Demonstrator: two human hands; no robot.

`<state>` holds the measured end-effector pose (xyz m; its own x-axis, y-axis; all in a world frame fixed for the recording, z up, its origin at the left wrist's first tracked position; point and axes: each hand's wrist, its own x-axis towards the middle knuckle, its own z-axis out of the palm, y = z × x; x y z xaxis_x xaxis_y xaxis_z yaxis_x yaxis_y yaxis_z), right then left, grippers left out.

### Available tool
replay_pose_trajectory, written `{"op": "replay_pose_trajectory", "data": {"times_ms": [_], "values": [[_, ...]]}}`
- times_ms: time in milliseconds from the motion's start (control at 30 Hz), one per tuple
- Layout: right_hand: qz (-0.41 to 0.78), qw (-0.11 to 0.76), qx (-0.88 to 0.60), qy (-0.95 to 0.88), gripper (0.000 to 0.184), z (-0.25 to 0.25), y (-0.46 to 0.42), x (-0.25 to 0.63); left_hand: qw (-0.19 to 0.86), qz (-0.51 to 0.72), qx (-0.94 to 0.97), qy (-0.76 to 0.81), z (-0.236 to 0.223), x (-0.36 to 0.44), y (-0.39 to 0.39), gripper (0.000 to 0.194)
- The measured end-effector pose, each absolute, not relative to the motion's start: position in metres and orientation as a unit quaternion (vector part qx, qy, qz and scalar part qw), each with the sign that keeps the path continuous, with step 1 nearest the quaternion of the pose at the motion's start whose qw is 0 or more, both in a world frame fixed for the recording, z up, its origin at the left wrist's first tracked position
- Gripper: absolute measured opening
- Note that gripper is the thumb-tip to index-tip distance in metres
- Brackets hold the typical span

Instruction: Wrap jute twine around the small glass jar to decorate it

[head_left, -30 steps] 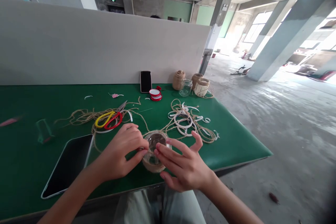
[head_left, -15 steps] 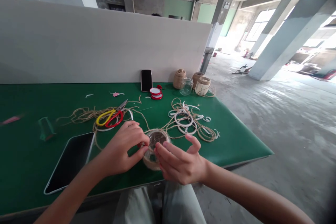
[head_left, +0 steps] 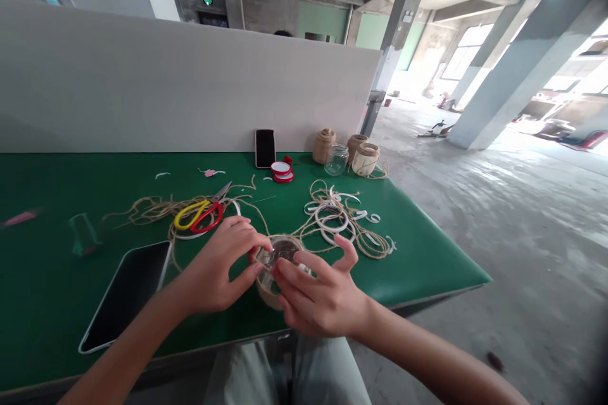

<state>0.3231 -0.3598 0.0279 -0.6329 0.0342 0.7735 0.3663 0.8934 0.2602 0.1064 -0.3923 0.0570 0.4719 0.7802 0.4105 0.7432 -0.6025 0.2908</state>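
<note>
A glass jar [head_left: 285, 247] with twine wound around its side stands at the table's front edge, between my hands. My left hand [head_left: 223, 269] is closed in a pinch on a short length of twine [head_left: 263, 262] over the jar's left side. The fingertips of my right hand [head_left: 323, 297] meet that twine over the jar, with the index and little fingers raised. What lies under the right fingertips is partly hidden. Beyond the jar, a twine strand runs to a tangle of twine and white tape [head_left: 332, 218].
Scissors [head_left: 199, 214] with yellow and red handles lie on loose twine. A tablet [head_left: 126, 294] is left of my forearm. At the back are a phone [head_left: 265, 149], red-rimmed tape rolls [head_left: 282, 171], a bare jar [head_left: 336, 160] and twine-wrapped jars [head_left: 324, 145]. A white partition [head_left: 190, 85] bounds the green table.
My right hand has shifted slightly left across the jar, and its fingers have drawn closer together. My left hand stays pinched on the twine beside the jar.
</note>
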Motion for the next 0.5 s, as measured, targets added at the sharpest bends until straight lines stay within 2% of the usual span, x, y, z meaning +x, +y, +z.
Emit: {"op": "replay_pose_trajectory", "data": {"times_ms": [133,300,433,500], "values": [[-0.24,0.437,-0.067,-0.864,0.022,0.026,-0.355,0.32,0.025,0.257,0.854,0.452,0.055,0.101,-0.385,0.019],[-0.229,0.459,-0.041,-0.857,0.021,0.026,-0.351,0.313,0.034,0.268,0.846,0.459,0.053,0.098,-0.375,0.017],[-0.165,0.443,-0.112,-0.874,0.011,0.031,-0.357,0.313,0.034,0.271,0.845,0.46,0.052,0.099,-0.375,0.016],[-0.1,0.435,-0.171,-0.878,0.013,0.036,-0.361,0.315,0.032,0.272,0.843,0.463,0.052,0.099,-0.376,0.017]]}}
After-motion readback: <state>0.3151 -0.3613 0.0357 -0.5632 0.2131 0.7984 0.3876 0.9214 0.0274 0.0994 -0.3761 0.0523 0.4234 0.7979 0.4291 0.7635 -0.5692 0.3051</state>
